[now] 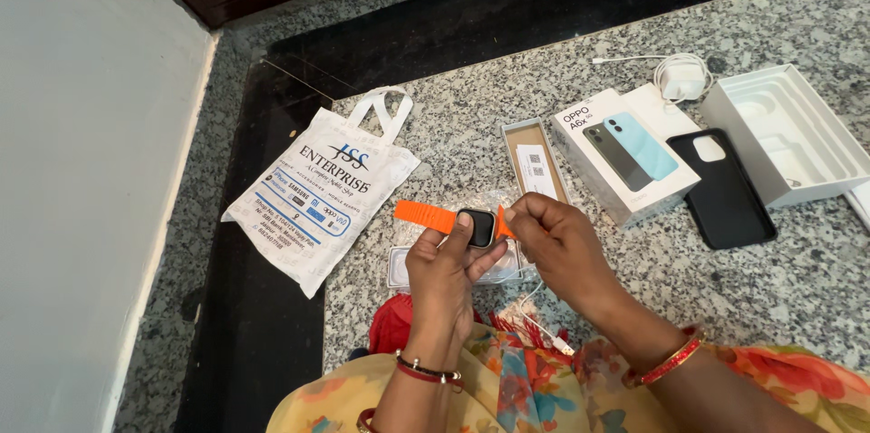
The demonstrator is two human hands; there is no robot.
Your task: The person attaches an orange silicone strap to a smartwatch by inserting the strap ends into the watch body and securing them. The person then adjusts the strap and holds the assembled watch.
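Narrow brown box point(533, 154) is lying open w/ a folded paper slip inside; white tray point(787, 132) at right is sitting bare. Left hand point(446, 263) is rising palm-down, thumb resting on face of smartwatch point(478, 226), fingers curled under it. Right hand point(555, 235) is pinching the orange strap point(424, 215) end beside the watch. Watch is hovering over granite counter point(770, 279), btwn both hands.

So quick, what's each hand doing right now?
Left hand: closed on the smartwatch.
Right hand: pinching the watch's orange strap.
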